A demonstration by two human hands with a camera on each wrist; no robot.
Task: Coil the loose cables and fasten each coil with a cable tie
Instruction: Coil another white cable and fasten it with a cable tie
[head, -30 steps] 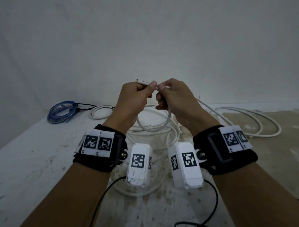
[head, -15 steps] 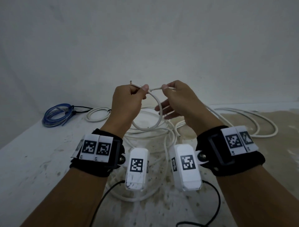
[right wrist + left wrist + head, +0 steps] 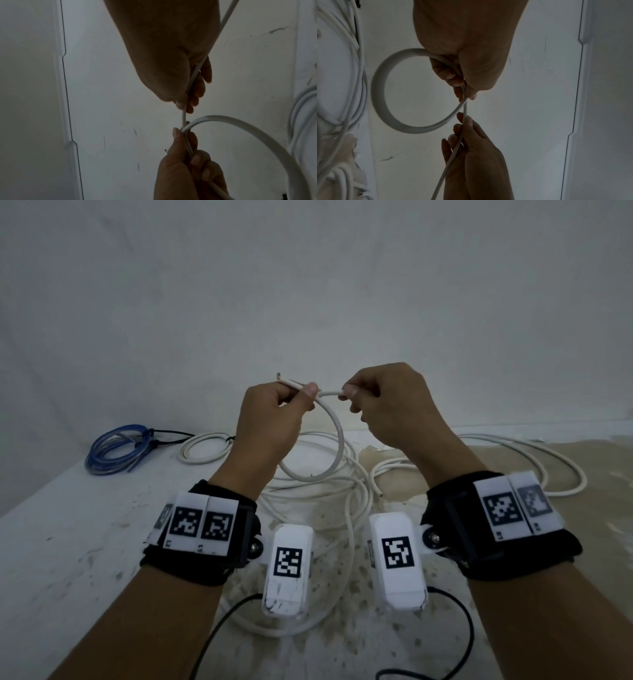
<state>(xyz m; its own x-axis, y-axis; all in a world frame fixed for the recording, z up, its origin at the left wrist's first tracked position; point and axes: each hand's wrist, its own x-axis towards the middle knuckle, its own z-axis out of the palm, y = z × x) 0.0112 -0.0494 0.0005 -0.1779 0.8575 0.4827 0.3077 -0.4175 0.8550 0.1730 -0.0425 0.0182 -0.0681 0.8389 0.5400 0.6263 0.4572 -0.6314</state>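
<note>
A long white cable (image 3: 337, 440) is raised over the table, bent into one small loop (image 3: 378, 86). My left hand (image 3: 306, 393) pinches the crossing of the loop at the top, with the cable's bare end (image 3: 279, 378) sticking out to the left. My right hand (image 3: 349, 395) grips the same cable just to the right, fingers curled round it. The right wrist view shows the loop (image 3: 257, 135) curving away from my left thumb (image 3: 176, 134). The rest of this cable (image 3: 349, 508) lies in loose turns on the table beneath my hands.
A blue coil (image 3: 116, 446) with a black tie and a small white coil (image 3: 205, 446) lie at the back left. A loose white cable (image 3: 548, 467) sprawls at the back right. A wall stands close behind the table (image 3: 68, 542).
The hands, touching a second ago, have drawn slightly apart. My right fingers spread half a second ago and have curled back onto the cable. The loop is now wider.
</note>
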